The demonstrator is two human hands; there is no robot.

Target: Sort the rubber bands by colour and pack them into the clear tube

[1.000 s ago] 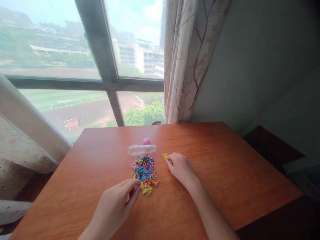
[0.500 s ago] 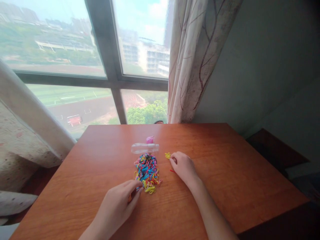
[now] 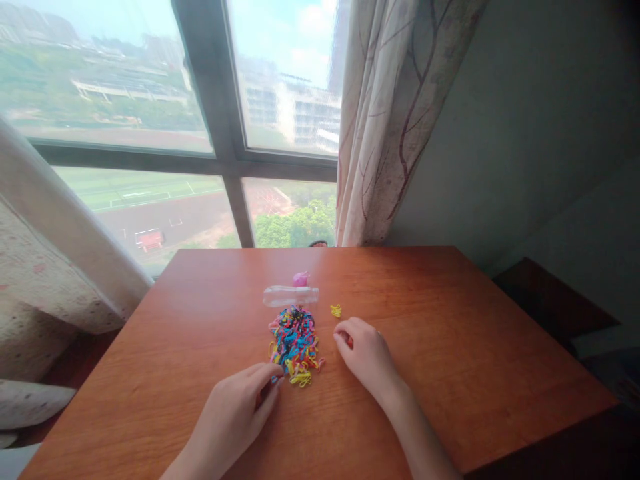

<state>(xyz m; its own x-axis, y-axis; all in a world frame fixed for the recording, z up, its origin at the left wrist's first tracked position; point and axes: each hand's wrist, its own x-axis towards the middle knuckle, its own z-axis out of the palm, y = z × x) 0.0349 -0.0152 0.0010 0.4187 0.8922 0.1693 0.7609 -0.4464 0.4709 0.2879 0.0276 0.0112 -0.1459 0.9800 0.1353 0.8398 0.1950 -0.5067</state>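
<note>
A heap of small multicoloured elastic bands, blue, black, pink, red and yellow, lies on the wooden table. At its lower left edge is my left hand, thumb and fingers pinched together; a bit of blue shows by the fingertips, but I cannot tell whether it is held. To the right of the heap, my right hand rests low over the table with its fingers curled closed. What its fingertips hold, if anything, is hidden. Just beyond them lies a little cluster of yellow elastic bands, apart from the hand.
A clear plastic bottle lies on its side behind the heap, with a pink object behind it. The wooden table reaches to a window with curtains on both sides.
My right hand has drawn back from the yellow cluster, slightly down and toward me. The red band beneath it no longer shows clearly. My left hand has hardly moved.
</note>
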